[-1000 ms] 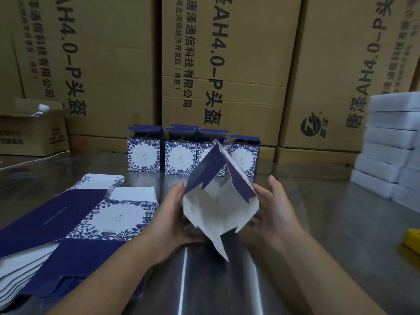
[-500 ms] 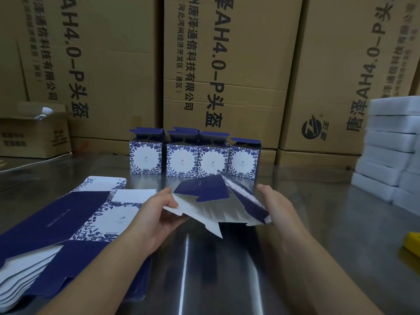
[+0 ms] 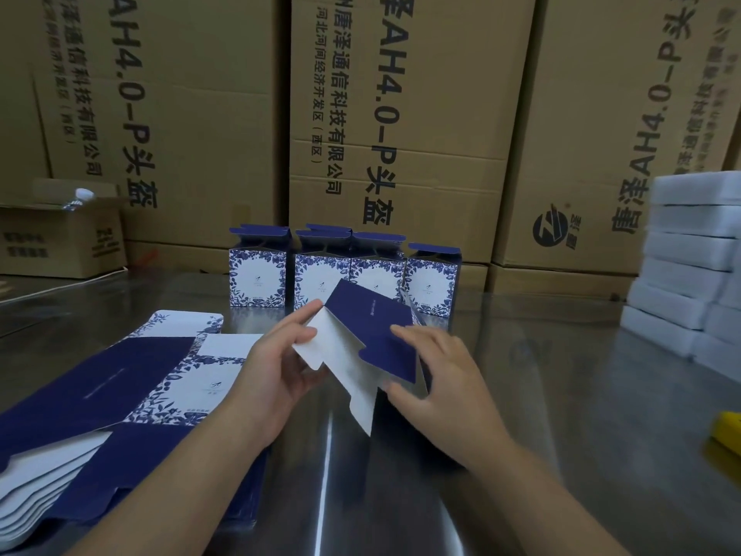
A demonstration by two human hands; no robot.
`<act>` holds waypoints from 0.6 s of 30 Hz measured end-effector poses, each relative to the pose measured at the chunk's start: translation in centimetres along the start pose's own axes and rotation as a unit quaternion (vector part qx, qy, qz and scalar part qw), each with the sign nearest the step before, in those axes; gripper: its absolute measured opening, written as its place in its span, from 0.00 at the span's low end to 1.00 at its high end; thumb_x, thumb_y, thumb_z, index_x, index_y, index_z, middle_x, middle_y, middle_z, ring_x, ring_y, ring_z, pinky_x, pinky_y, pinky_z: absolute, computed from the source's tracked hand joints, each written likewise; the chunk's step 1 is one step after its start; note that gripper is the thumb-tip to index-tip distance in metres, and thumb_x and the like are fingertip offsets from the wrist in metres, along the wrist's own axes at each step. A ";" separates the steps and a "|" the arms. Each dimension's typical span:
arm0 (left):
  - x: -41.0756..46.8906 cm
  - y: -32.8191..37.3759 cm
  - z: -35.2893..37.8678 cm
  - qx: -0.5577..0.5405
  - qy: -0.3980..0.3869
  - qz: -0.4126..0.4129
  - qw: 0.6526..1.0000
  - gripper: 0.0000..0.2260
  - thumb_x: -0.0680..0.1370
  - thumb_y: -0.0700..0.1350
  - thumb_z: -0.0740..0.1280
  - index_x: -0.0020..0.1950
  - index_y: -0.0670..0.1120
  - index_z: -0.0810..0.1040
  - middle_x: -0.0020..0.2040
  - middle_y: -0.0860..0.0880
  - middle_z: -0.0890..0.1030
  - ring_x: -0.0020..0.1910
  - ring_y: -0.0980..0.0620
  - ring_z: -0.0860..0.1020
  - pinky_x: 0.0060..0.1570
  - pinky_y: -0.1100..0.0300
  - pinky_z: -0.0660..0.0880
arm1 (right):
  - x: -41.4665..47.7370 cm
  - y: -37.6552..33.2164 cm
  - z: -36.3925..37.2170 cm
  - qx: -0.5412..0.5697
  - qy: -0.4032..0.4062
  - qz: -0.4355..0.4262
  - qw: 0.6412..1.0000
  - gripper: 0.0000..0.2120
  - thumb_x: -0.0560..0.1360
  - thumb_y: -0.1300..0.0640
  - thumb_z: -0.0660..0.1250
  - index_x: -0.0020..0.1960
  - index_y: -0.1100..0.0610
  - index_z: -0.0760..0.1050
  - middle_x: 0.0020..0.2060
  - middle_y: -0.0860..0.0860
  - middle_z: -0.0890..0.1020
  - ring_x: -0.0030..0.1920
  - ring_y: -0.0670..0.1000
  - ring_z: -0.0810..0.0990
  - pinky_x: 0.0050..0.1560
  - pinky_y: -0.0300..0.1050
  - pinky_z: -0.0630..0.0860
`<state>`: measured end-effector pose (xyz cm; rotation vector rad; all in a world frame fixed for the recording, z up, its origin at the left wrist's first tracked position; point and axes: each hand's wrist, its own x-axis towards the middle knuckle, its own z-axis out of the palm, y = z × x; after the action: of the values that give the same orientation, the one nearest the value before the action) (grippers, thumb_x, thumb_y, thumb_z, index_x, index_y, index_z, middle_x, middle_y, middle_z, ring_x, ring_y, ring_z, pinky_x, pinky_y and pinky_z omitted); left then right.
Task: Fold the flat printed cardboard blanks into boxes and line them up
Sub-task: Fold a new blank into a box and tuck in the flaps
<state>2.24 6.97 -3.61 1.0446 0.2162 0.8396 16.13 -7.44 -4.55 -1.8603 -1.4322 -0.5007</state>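
Note:
A half-folded box blank (image 3: 369,327), navy outside and white inside, is held low over the steel table (image 3: 561,375) in the middle. My left hand (image 3: 276,363) pinches its white left flap between thumb and fingers. My right hand (image 3: 437,367) holds its right side, fingers over a navy flap and thumb underneath. Behind it, several folded blue-and-white floral boxes (image 3: 258,276) stand in a row with their top flaps open. A stack of flat blanks (image 3: 120,387) lies at the left.
Large brown cartons (image 3: 401,114) wall off the back of the table. A small open carton (image 3: 60,238) sits far left. White foam slabs (image 3: 689,254) are stacked at the right, and a yellow object (image 3: 727,429) lies at the right edge.
The blank stood upright and open a second ago; it has been tipped down and flattened, and both hands have shifted onto its flaps, the right hand moving over the top.

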 end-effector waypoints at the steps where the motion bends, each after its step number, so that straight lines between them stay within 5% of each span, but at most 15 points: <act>1: -0.1 0.0 0.1 0.013 -0.013 0.002 1.000 0.18 0.68 0.41 0.63 0.57 0.48 0.81 0.54 0.46 0.83 0.47 0.50 0.81 0.46 0.54 0.77 | 0.0 0.1 -0.1 0.009 0.009 0.009 1.000 0.28 0.70 0.50 0.69 0.68 0.43 0.67 0.60 0.39 0.70 0.61 0.41 0.65 0.60 0.33 0.62; 4: -0.4 0.1 0.5 0.026 -0.044 0.010 0.999 0.21 0.66 0.46 0.65 0.58 0.48 0.81 0.54 0.47 0.82 0.47 0.51 0.80 0.39 0.58 0.78 | 0.3 0.3 -0.2 0.034 0.047 0.033 0.998 0.23 0.71 0.55 0.65 0.65 0.47 0.72 0.54 0.42 0.72 0.55 0.44 0.71 0.52 0.36 0.67; 7: -0.4 0.0 0.6 0.029 -0.060 0.013 0.998 0.25 0.68 0.54 0.64 0.64 0.49 0.76 0.53 0.50 0.83 0.51 0.54 0.81 0.42 0.56 0.78 | 0.5 0.4 -0.1 0.073 0.117 0.052 0.989 0.17 0.75 0.61 0.64 0.63 0.51 0.77 0.50 0.45 0.74 0.47 0.44 0.74 0.48 0.37 0.70; 10: 0.0 -0.3 0.5 0.035 -0.046 0.014 0.998 0.25 0.67 0.55 0.64 0.64 0.52 0.74 0.57 0.49 0.82 0.56 0.52 0.80 0.47 0.54 0.77 | 0.6 0.3 -0.3 0.115 0.176 0.067 0.975 0.16 0.76 0.65 0.64 0.62 0.53 0.78 0.47 0.46 0.76 0.45 0.43 0.73 0.44 0.28 0.67; 14: 0.3 -1.4 0.2 0.159 -0.012 0.033 0.987 0.25 0.64 0.49 0.70 0.60 0.60 0.73 0.62 0.54 0.77 0.59 0.55 0.77 0.51 0.56 0.77 | 0.9 0.1 -0.5 0.226 0.209 0.128 0.943 0.10 0.78 0.57 0.63 0.55 0.55 0.81 0.44 0.42 0.77 0.41 0.43 0.76 0.42 0.30 0.70; 18: 0.3 -2.4 0.2 0.240 0.015 -0.008 0.971 0.35 0.60 0.51 0.73 0.67 0.59 0.68 0.62 0.53 0.75 0.56 0.53 0.78 0.53 0.51 0.78 | 1.1 -0.4 -0.4 0.343 0.200 0.160 0.904 0.10 0.78 0.56 0.63 0.44 0.57 0.81 0.44 0.47 0.77 0.34 0.41 0.77 0.35 0.29 0.73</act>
<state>3.74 6.48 -5.44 1.4797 0.4706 0.8064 16.09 -7.02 -3.40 -1.2806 -0.8448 -0.1579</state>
